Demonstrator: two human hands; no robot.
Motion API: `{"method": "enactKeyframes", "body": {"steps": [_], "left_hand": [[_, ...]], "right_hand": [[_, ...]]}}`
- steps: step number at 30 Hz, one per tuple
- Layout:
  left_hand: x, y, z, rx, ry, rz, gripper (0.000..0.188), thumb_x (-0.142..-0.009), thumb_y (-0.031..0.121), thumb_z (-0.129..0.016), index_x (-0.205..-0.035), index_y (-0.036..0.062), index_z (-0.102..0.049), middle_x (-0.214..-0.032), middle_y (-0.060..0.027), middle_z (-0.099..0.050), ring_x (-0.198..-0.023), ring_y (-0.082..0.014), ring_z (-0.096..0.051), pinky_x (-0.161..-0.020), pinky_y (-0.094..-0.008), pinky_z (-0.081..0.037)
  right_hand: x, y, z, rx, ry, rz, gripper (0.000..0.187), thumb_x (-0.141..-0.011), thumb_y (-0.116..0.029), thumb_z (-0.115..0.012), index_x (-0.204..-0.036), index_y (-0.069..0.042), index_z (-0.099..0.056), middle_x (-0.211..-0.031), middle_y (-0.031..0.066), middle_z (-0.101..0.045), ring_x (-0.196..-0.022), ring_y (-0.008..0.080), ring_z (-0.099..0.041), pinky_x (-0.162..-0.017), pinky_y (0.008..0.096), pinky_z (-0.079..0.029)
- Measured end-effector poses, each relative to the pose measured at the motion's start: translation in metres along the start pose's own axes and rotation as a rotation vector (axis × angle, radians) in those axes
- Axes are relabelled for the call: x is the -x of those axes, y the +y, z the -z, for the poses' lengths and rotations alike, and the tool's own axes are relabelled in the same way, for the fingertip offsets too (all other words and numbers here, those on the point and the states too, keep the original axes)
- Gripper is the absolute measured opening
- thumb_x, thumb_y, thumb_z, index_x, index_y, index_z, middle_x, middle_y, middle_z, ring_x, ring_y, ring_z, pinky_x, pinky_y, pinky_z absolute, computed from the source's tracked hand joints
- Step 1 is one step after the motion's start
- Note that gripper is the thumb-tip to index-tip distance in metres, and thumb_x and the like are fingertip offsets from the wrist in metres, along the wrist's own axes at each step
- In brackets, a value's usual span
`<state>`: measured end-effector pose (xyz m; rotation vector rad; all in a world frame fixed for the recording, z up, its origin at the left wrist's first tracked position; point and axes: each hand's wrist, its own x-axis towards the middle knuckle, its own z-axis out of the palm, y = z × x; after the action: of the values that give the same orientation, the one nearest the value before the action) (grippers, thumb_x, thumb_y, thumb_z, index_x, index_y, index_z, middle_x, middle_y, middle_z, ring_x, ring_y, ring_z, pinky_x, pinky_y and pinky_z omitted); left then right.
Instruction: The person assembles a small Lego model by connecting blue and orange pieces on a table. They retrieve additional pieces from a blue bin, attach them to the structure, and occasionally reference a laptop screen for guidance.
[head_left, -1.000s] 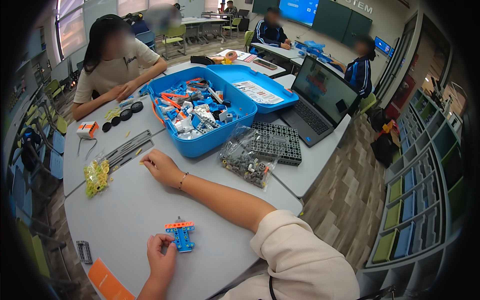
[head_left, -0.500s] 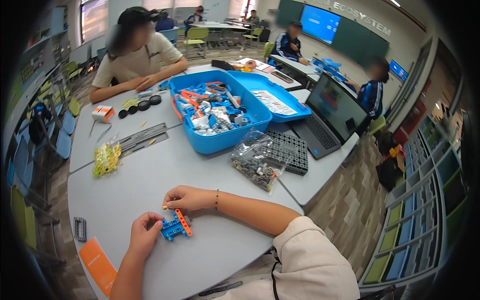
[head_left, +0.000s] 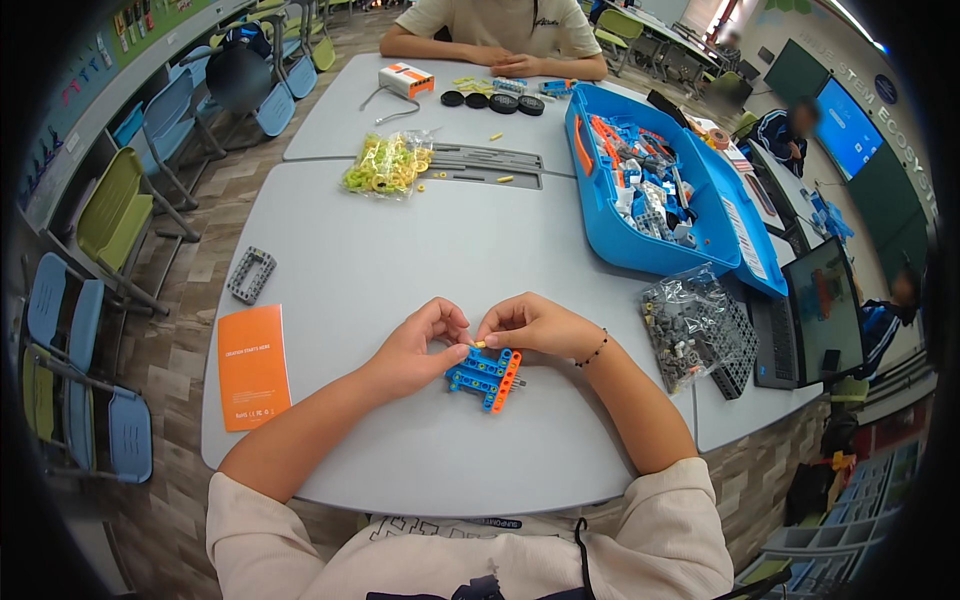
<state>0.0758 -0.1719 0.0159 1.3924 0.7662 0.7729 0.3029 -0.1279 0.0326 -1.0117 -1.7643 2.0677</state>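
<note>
Close to the table's front edge lies a small construction model made of blue perforated beams [head_left: 478, 378], with an orange beam [head_left: 503, 382] along its right side and a grey piece sticking out beyond. My left hand [head_left: 425, 340] is closed at the model's upper left corner, thumb and index finger against it. Just above the model, my right hand [head_left: 530, 328] pinches a small yellow peg [head_left: 481, 344] between thumb and fingertips. The peg sits almost at my left thumb; whether it touches the blue beams I cannot tell.
A blue bin [head_left: 640, 245] of parts stands at right, beside a bag of grey pieces [head_left: 680, 330] and a laptop [head_left: 815, 310]. An orange booklet [head_left: 254, 370] and grey frame [head_left: 251, 275] lie left. Farther off are a bag of yellow-green parts [head_left: 388, 165], black wheels [head_left: 503, 103] and a seated person [head_left: 500, 35].
My view has swung left, so the table appears shifted right. The yellow peg in my right hand has come closer to my left thumb and the blue model.
</note>
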Motion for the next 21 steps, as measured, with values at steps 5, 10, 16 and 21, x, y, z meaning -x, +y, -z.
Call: {"method": "enactKeyframes", "body": {"steps": [5,10,16,21], "left_hand": [[0.001,-0.001,-0.002,0.014,-0.006,-0.021,0.022,-0.087,0.004,-0.059,-0.103,0.0066,-0.044,-0.098,-0.004,-0.052,-0.098,-0.0136,-0.051,-0.092,-0.0313,-0.041],[0.002,-0.001,-0.003,-0.008,0.02,-0.051,0.021,-0.088,0.005,-0.058,-0.103,0.0057,-0.044,-0.098,-0.0044,-0.053,-0.098,-0.0149,-0.052,-0.094,-0.0337,-0.04],[0.005,-0.001,-0.004,-0.082,0.008,-0.132,0.02,-0.089,0.005,-0.058,-0.103,0.0061,-0.045,-0.098,-0.0043,-0.054,-0.1,-0.0148,-0.052,-0.097,-0.0345,-0.038],[0.006,-0.003,-0.003,-0.074,-0.022,-0.13,0.018,-0.089,0.006,-0.058,-0.102,0.0061,-0.046,-0.098,-0.0045,-0.055,-0.1,-0.0148,-0.052,-0.097,-0.0343,-0.039]], "right_hand": [[0.002,-0.003,0.004,-0.036,-0.068,-0.038,0.014,-0.089,-0.011,-0.065,-0.095,0.001,-0.067,-0.085,0.0005,-0.066,-0.077,0.0049,-0.058,-0.07,0.0197,-0.047],[0.001,-0.003,0.004,0.024,-0.077,-0.018,0.017,-0.088,-0.014,-0.066,-0.096,0.001,-0.067,-0.084,0.0017,-0.067,-0.075,0.0057,-0.058,-0.069,0.0203,-0.047],[0.006,-0.002,-0.002,0.016,-0.056,0.072,0.014,-0.085,-0.01,-0.07,-0.094,-0.001,-0.067,-0.084,0.0018,-0.067,-0.075,0.0059,-0.059,-0.071,0.0202,-0.047],[0.008,0.006,-0.01,-0.122,0.029,0.166,0.011,-0.081,-0.001,-0.071,-0.084,-0.004,-0.061,-0.083,0.0006,-0.065,-0.076,0.0062,-0.059,-0.071,0.0211,-0.048]]}}
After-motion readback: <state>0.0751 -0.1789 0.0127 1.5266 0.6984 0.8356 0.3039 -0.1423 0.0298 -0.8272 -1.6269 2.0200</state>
